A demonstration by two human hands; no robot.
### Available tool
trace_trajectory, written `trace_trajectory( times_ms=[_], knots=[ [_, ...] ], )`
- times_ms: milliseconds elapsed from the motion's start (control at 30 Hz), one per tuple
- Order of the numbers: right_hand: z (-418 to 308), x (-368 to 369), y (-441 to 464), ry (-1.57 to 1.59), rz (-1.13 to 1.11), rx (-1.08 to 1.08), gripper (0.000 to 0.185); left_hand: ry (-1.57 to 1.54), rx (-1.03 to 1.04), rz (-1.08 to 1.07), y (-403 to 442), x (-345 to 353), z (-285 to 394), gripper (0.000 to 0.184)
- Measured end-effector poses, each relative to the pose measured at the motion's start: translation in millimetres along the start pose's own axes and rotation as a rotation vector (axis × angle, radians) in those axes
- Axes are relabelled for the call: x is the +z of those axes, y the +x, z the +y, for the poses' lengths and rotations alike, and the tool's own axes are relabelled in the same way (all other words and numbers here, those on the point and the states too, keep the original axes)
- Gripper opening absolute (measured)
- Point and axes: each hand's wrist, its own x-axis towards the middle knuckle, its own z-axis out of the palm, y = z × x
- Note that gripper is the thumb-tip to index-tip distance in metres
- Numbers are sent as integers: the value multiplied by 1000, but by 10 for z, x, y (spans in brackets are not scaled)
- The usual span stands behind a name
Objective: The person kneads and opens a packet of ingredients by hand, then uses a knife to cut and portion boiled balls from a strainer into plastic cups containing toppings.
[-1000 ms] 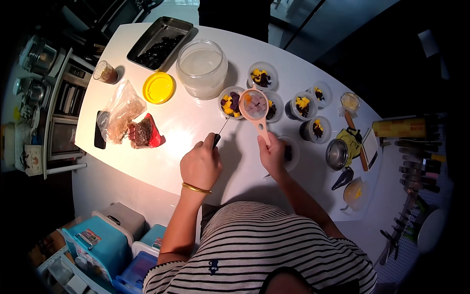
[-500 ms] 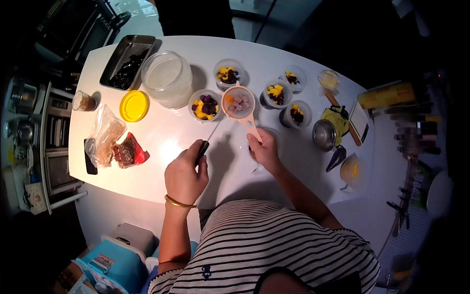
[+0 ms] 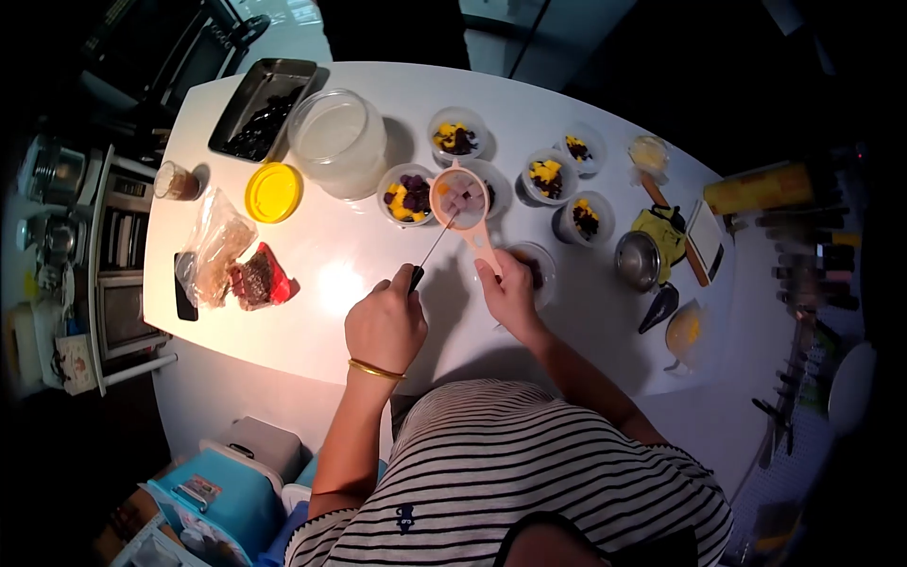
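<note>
My right hand (image 3: 510,291) is closed round the handle of a pink strainer (image 3: 479,244), which holds pale purplish cubes (image 3: 462,197) and a bit of orange. The strainer hangs over a clear cup (image 3: 498,192), partly hidden beneath it. In my left hand (image 3: 385,327) is a thin metal tool with a black handle (image 3: 416,276); its tip reaches the strainer bowl, and its exact kind is unclear. Just left stands a cup with dark purple and yellow pieces (image 3: 406,197). Another cup (image 3: 540,274) sits partly behind my right hand.
Several filled cups (image 3: 546,178) stand to the right and behind. At left are a large clear jar (image 3: 364,165), a yellow lid (image 3: 274,193), a metal tray of dark jelly (image 3: 225,137) and plastic bags (image 3: 216,250). A metal bowl (image 3: 638,261) is at right.
My left hand has moved up and right, bringing the metal tool's tip to the strainer. The strainer stays in my right hand at nearly the same place. The whole view has shifted slightly.
</note>
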Motion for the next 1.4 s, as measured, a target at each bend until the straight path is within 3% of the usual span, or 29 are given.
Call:
trace_trajectory(
  times_ms=[467,867,1400],
  knots=[
    [54,254,149,47,-13,-18,15,26,-62,167,67,-27,-348,32],
    [-46,205,169,25,-26,-7,15,39,-83,28,150,1,-181,31],
    [70,232,161,18,-2,-35,12,-10,-98,119,53,-110,-159,32]
  ],
)
